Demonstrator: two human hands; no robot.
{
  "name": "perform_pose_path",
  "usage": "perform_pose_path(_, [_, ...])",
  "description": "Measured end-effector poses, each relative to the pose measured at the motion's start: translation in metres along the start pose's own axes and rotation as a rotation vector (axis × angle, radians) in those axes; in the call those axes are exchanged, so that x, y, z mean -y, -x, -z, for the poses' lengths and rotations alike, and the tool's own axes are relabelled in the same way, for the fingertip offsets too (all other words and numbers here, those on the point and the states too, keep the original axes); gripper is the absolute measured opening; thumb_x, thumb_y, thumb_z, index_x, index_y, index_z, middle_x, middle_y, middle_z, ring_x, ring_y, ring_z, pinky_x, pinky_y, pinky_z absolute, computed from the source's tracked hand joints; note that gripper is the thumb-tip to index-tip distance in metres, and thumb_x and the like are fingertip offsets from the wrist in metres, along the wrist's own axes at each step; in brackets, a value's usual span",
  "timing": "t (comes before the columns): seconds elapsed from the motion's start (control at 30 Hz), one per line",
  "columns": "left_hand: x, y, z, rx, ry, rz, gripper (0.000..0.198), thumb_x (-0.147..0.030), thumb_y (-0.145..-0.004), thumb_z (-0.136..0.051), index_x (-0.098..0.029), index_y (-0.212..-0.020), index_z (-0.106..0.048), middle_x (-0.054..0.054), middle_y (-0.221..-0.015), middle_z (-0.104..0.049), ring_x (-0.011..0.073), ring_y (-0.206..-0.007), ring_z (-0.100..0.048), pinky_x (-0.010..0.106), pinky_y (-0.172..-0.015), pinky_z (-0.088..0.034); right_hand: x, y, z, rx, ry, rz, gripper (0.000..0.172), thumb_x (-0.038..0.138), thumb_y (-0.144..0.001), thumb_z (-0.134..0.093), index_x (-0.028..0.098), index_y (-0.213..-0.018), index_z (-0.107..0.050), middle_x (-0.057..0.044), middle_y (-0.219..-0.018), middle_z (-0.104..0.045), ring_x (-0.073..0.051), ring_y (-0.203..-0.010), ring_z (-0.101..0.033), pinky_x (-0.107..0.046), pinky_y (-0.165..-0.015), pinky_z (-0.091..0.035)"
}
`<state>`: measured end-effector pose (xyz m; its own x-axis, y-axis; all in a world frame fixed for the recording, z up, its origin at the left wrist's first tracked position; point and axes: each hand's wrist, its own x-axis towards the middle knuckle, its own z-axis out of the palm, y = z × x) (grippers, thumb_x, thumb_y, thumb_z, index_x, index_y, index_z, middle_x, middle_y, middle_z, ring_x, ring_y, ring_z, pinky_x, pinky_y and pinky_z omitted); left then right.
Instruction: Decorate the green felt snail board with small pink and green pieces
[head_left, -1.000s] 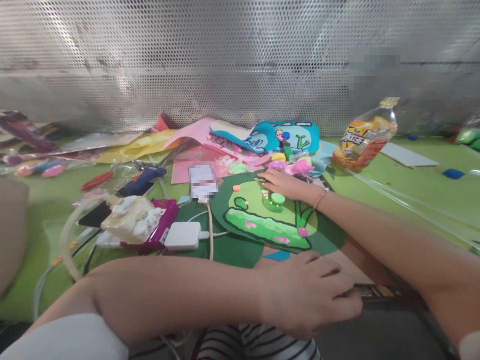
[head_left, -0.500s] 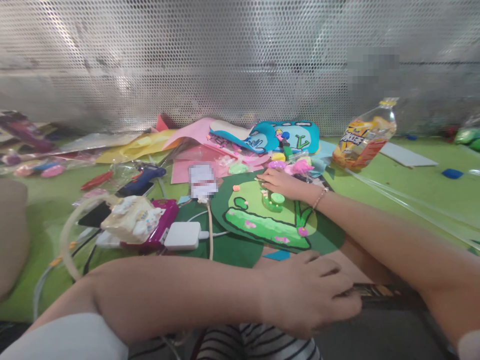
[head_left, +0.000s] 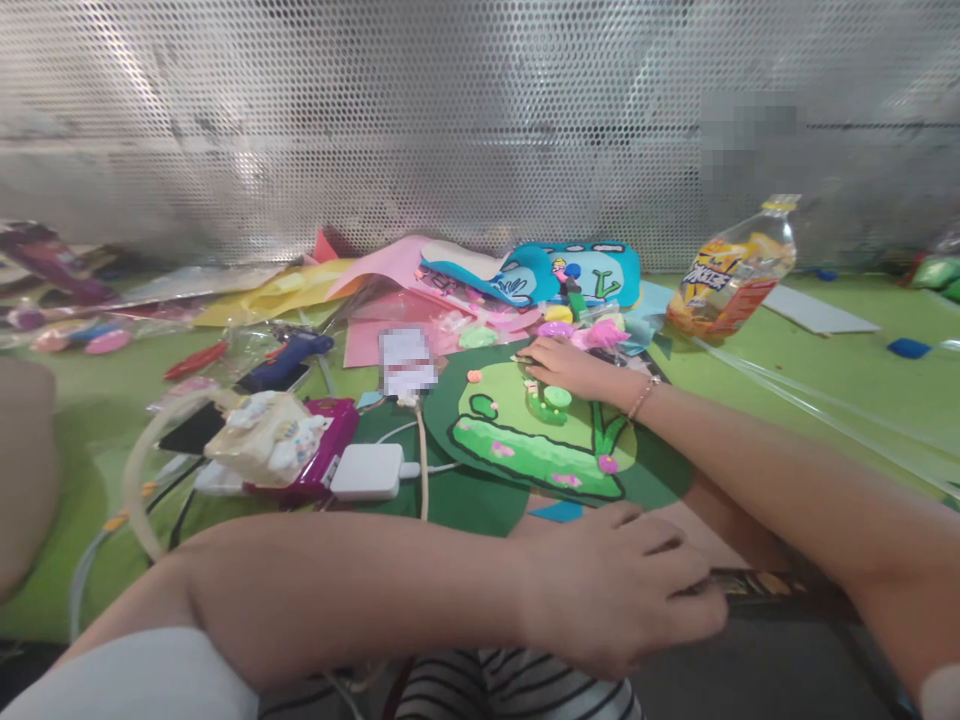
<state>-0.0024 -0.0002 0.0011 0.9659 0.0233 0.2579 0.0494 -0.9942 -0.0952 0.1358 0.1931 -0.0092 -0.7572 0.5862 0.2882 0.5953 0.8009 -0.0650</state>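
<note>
My right hand (head_left: pixel 566 370) lies palm down over the top of a green craft picture (head_left: pixel 480 450), its fingers stretched out. Something small and pale (head_left: pixel 517 358) shows at its fingertips; I cannot make out what it is. Beside the palm are a round light-green clay piece (head_left: pixel 557 397) and a green clay figure on the picture. At the table's front edge my left hand (head_left: pixel 630 590) rests with fingers loosely bent and a little apart, by a brown sheet (head_left: pixel 697 530) and a blue paper scrap (head_left: pixel 556 512). No held object shows in it.
Left of the picture are a white charger (head_left: pixel 367 472), a purple box (head_left: pixel 341 430), a cream pouch (head_left: pixel 259 440), cables and a blue glue gun (head_left: pixel 289 360). Blue craft pieces (head_left: pixel 622 265) and clay packets lie behind. A plastic bottle (head_left: pixel 727 275) leans at right, before a perforated metal wall.
The view has shifted very slightly. Both hands stay in almost the same places, and nothing has been taken hold of or let go.
</note>
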Motion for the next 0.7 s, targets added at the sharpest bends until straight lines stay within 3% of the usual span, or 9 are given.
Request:
perform_pose_path(0.17, [-0.0001,0.0002,-0.002,-0.015,-0.037,0.0,0.041,-0.026,-0.085,-0.04,-0.013,-0.122,-0.052,0.013,-0.114,-0.05,0.023,-0.105,-0.048,0.033,-0.08,-0.042,-0.001,-0.0003,0.0002,0.011,0.007,0.068,0.038,0.031,-0.095,-0.033,0.011,-0.113,-0.06,-0.017,-0.109,-0.059,-0.027,-0.101,-0.052,-0.046,-0.09,-0.042])
perform_pose_path(0.33, [-0.0002,0.0004,-0.002,-0.02,-0.027,-0.003,0.041,-0.026,-0.084,-0.042,-0.013,-0.122,-0.052,0.013,-0.112,-0.05,0.0233,-0.105,-0.048,0.034,-0.079,-0.042,-0.0016,0.0002,-0.0011,-0.02,0.023,0.021,0.039,0.032,-0.094,-0.035,0.012,-0.121,-0.056,-0.016,-0.113,-0.058,-0.027,-0.104,-0.051,-0.046,-0.091,-0.042])
perform_pose_path(0.53, [0.0,0.0,-0.0019,-0.01,-0.016,0.002,0.04,-0.027,-0.084,-0.045,-0.013,-0.121,-0.051,0.012,-0.113,-0.05,0.0233,-0.105,-0.048,0.034,-0.078,-0.042,0.0002,-0.0009,0.0019,0.035,0.022,0.078,0.037,0.029,-0.094,-0.033,0.011,-0.114,-0.06,-0.017,-0.11,-0.059,-0.027,-0.102,-0.051,-0.045,-0.089,-0.042])
perform_pose_path(0.7, [0.0002,0.0004,-0.0016,-0.016,-0.021,-0.002,0.04,-0.027,-0.083,-0.045,-0.013,-0.12,-0.052,0.013,-0.113,-0.05,0.0236,-0.104,-0.048,0.034,-0.077,-0.042,0.0002,-0.0002,0.0005,0.01,0.01,-0.018,0.043,0.034,-0.094,-0.035,0.012,-0.126,-0.052,-0.018,-0.113,-0.057,-0.028,-0.103,-0.053,-0.046,-0.088,-0.044])
